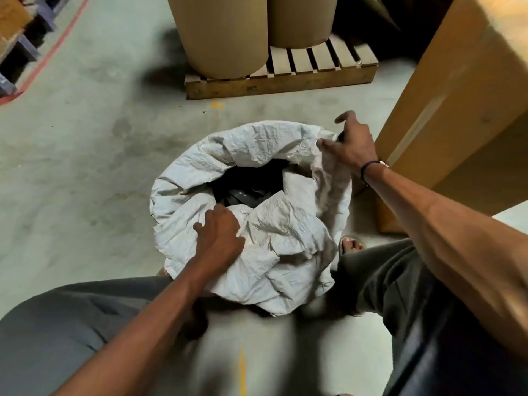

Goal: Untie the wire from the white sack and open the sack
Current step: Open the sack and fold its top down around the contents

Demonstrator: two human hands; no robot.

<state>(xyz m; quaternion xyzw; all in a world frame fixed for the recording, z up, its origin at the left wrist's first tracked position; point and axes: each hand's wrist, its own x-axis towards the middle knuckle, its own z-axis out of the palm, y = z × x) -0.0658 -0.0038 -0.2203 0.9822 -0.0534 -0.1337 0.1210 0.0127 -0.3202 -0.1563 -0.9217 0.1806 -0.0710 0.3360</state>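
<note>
A warehouse or factory storeroom: a bare concrete floor with a red painted line, two big brown paper rolls standing on a wooden pallet, a large cardboard box to the right, and more pallets stacked at the far left.

Contents of the sack: dark and indistinct through its mouth. Rolls on the pallet and the box: cropped by the top and right edges. Foreground floor: blurred.
</note>
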